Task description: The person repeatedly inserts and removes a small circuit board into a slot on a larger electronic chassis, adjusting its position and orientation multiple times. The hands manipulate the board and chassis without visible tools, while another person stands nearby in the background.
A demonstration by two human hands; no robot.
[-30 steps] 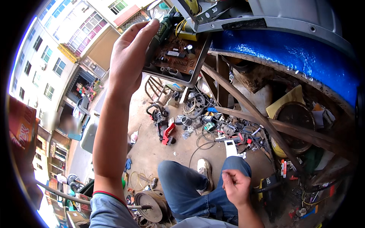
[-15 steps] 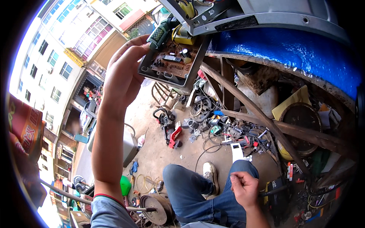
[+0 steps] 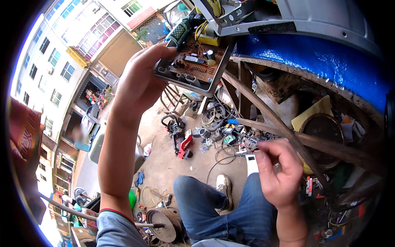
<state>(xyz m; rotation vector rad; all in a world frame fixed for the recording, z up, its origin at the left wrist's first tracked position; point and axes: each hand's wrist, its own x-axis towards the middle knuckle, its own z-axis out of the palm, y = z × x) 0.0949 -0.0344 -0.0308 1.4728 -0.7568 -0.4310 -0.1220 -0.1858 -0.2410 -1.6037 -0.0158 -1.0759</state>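
My left hand (image 3: pixel 142 80) is raised at the upper middle, its thumb and fingers closed on the near-left edge of a circuit board in a shallow dark plastic housing (image 3: pixel 201 85). Brown board, small capacitors, a long chip and a yellow transformer (image 3: pixel 209 40) show inside, tilted toward me. A green patterned cylinder (image 3: pixel 179 35) lies against the board's far-left corner, close to my thumb. My right hand (image 3: pixel 282 175) is lifted above my right knee, apart from the board. Its fingers are curled in toward the thumb; whatever they pinch is too small to make out.
A grey metal casing (image 3: pixel 325 16) overhangs the board on a table with a blue cover (image 3: pixel 304 53). Wooden braces (image 3: pixel 263 105) slant beneath. Tools, cables and parts litter the floor, including a red-and-black power tool (image 3: pixel 184 146). A metal drum (image 3: pixel 162 228) stands near my left knee.
My right hand has risen from beside my right knee toward the board. The board and my left hand sit slightly farther right and lower in view.
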